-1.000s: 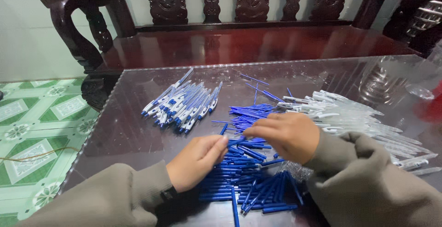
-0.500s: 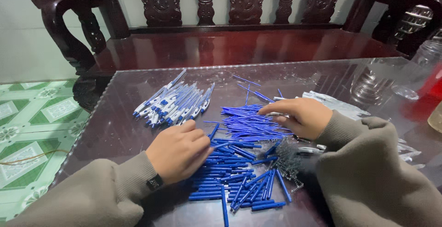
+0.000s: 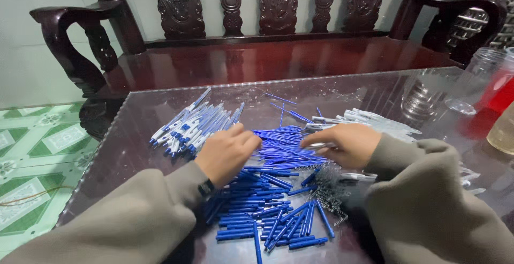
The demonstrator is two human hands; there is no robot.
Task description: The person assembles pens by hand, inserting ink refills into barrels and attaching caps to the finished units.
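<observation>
- The table (image 3: 134, 135) carries everything; a bench (image 3: 257, 60) stands behind it.
- A heap of pen parts (image 3: 267, 200) lies at the table's middle, nearest the person.
- A pile of finished pens (image 3: 190, 125) lies left of and behind that heap.
- A pile of pen barrels (image 3: 375, 120) lies to the right of the heap.
- A cluster of springs (image 3: 329, 189) sits at the heap's right edge.
- The left hand (image 3: 227, 151) rests on the heap's left part; the right hand (image 3: 345, 143) lies between the heap and the barrels.
- A jar (image 3: 482, 76) stands at the far right, behind the barrels.
</observation>
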